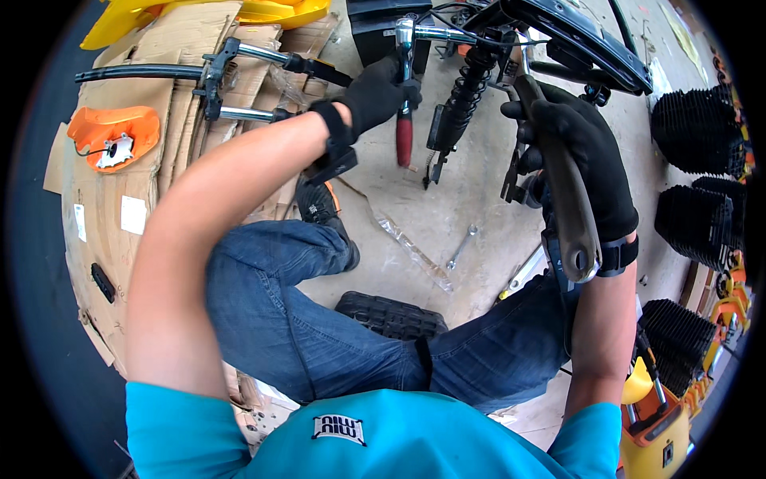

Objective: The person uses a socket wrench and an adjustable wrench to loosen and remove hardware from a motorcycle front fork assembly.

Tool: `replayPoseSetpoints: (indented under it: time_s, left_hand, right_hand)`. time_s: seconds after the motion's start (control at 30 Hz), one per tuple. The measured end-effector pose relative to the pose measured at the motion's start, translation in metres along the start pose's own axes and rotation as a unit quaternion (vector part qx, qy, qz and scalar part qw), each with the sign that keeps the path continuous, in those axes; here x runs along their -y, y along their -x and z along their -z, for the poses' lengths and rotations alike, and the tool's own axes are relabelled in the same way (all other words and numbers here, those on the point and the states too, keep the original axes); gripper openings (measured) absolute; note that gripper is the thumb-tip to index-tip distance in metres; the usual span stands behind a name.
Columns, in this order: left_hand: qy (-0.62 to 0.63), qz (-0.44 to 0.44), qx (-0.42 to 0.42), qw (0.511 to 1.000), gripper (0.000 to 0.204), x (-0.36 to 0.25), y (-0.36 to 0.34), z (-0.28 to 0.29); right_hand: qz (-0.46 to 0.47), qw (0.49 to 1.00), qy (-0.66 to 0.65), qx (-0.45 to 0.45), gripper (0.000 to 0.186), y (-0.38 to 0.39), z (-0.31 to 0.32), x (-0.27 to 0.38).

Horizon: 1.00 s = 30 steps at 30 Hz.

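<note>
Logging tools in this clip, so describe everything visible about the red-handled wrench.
The red-handled wrench has a shiny, metal-looking head and shaft and a smooth red grip. Its head is toward the picture's top, the grip pointing down. The black-gloved left hand wraps its shaft. A silvery bar runs right from the head; its far end is unclear.

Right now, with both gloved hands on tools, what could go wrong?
If the silver ratchet with a red handle slips, the black-gloved left hand could knock the nearby black coil-spring shock absorber. The long dark metal tool with a holed end might slip too, jarring the black-gloved right hand. And the small silver wrench lying loose on the pale grey floor could perhaps be stepped on.
</note>
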<state>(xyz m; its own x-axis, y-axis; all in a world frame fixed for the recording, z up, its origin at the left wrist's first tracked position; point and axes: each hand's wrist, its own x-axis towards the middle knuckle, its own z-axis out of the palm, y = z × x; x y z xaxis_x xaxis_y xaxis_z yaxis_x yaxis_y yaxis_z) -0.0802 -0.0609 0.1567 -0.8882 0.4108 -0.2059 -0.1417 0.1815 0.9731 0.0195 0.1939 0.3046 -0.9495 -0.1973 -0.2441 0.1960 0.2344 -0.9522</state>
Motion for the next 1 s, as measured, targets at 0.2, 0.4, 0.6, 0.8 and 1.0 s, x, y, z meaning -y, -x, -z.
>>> replayPoseSetpoints:
  time_s: [0.2,0.4,0.6,0.8,1.0]
  left_hand:
    - [-0.169,-0.084,-0.077,0.979,0.018,0.019,-0.031,-0.001]
    - [-0.071,0.139,0.149,0.976,0.027,-0.049,0.002,0.026]
    - [-0.346,-0.258,0.270,0.861,0.029,-0.097,-0.001,0.064]
    - [-0.009,0.107,0.090,0.990,0.021,-0.045,0.008,0.016]
    - [-0.260,-0.108,-0.135,0.950,0.022,0.019,-0.025,-0.001]
  right_hand:
    - [-0.041,0.994,-0.098,-0.023,0.036,0.001,-0.001,-0.003]
    - [-0.020,0.997,-0.071,-0.018,0.035,0.000,0.005,-0.010]
    - [0.013,0.997,-0.073,-0.006,0.027,-0.002,0.007,-0.012]
    - [0.010,0.997,0.078,0.005,0.024,0.000,0.001,-0.001]
    - [-0.046,0.993,-0.104,-0.025,0.036,-0.001,-0.004,-0.005]
